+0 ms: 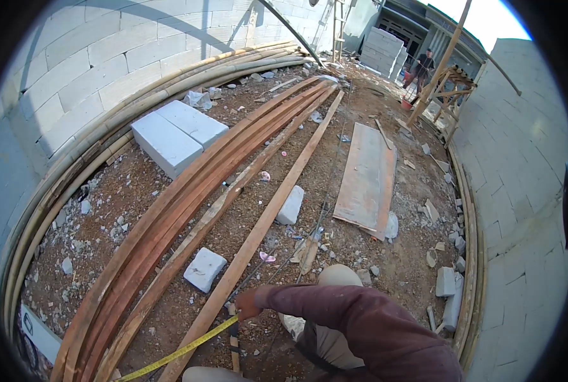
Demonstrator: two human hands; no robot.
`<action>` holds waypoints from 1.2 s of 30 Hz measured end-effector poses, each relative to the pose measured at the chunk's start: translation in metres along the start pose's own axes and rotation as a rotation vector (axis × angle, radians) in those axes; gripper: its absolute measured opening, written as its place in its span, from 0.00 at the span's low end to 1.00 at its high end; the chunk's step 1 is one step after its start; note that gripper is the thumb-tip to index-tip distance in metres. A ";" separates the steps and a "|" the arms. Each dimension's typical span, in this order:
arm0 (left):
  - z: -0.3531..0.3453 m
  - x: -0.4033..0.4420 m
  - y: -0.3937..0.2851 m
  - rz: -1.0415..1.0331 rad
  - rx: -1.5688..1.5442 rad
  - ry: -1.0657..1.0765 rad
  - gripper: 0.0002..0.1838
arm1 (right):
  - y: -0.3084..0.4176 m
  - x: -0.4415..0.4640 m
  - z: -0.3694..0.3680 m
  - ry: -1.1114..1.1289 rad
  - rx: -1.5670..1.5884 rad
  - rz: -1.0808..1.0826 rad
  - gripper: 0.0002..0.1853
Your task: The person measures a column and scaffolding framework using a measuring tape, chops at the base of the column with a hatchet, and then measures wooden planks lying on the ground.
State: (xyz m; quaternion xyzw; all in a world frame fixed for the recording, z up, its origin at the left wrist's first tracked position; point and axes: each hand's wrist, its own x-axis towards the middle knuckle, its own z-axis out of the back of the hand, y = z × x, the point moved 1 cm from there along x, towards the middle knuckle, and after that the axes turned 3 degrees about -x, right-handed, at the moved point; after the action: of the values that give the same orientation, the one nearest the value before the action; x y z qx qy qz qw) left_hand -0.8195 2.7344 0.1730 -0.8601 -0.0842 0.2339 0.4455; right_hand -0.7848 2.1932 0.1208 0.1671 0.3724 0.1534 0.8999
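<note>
My right hand (249, 304) reaches in from the lower right in a dark maroon sleeve (367, 318). Its fingers are closed at the end of a yellow tape measure (188, 349), whose blade runs down to the lower left, across a long wooden beam (258, 230). My left hand is out of view. Just below the right hand, a narrow dark and wood-coloured piece (234, 344) lies on the ground. Left of that beam are a rougher beam (202, 224) and several reddish beams (163, 226) side by side.
Two white blocks (179, 132) sit left of the beams; smaller block pieces (205, 269) lie between them. Bamboo poles (106, 130) line the left wall. A flat board (363, 175) lies on the right. Far back, a person (421, 67) stands near a wooden trestle (453, 92).
</note>
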 end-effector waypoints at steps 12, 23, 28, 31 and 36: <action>0.153 0.027 0.006 -0.191 -0.185 -0.686 0.13 | -0.052 -0.030 0.079 0.208 -0.132 -0.143 0.18; 0.079 -0.046 0.153 0.111 -0.163 -0.589 0.12 | 0.136 0.125 -0.046 0.036 -0.182 0.134 0.18; 0.168 -0.025 0.110 -0.044 -0.180 -0.752 0.11 | 0.145 0.124 -0.040 -0.026 -0.272 0.085 0.18; 0.234 -0.019 0.074 -0.071 -0.193 -0.870 0.11 | 0.109 0.096 -0.010 -0.020 -0.237 0.070 0.18; 0.283 -0.010 0.060 -0.080 -0.187 -0.897 0.11 | 0.064 0.064 -0.010 -0.212 -0.211 0.119 0.16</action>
State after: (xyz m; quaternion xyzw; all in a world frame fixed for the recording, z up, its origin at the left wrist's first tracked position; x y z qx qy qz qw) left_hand -0.9674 2.9007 -0.0119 -0.7064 -0.3228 0.5570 0.2941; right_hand -0.7586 2.2782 0.1011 0.1088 0.2468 0.2260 0.9360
